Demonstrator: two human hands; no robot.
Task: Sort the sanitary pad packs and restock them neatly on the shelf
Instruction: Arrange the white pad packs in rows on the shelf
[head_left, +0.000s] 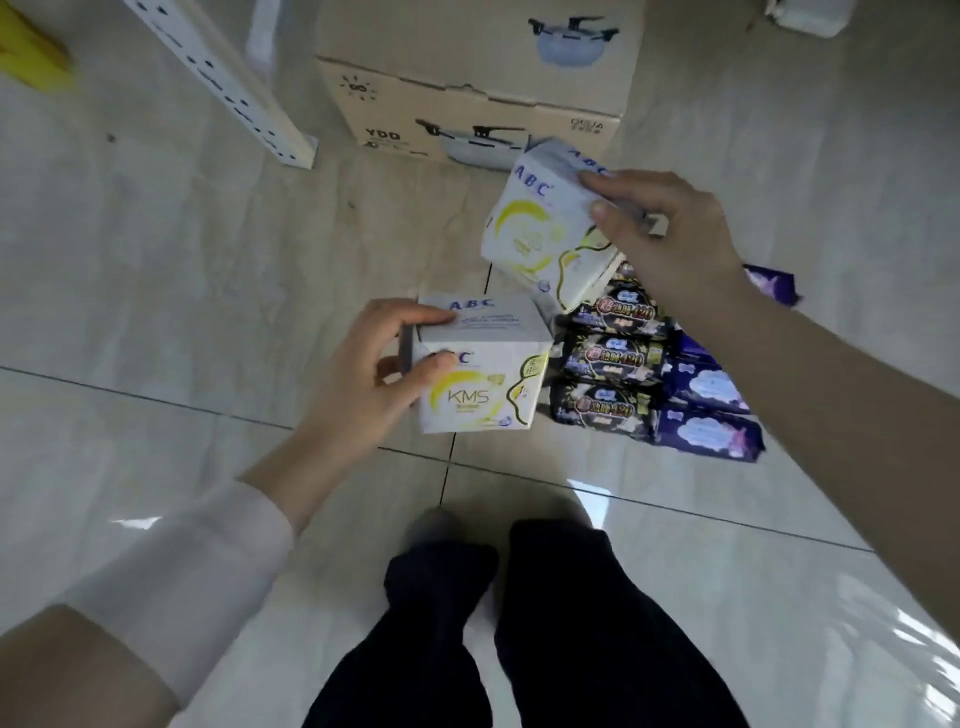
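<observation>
The left hand (358, 374) grips a white-and-yellow KMS pack (483, 384), thumb curled over its front face and fingers wrapped across its top edge, the pack held roughly upright. The right hand (670, 234), farther out and to the right of the left, pinches a second white-and-yellow pack (540, 234) by its upper right corner; this one hangs tilted, its lower end dipping towards the left hand's pack, and the two sit close together. Beneath the right hand and just right of the left, black packs (608, 358) lie in a row on the tiled floor (156, 260), with purple packs (706, 431) touching them on the far right side. Beyond both hands stands a cardboard box (467, 114) printed with a pot. A white perforated post (228, 78) slants down well beyond the left hand.
</observation>
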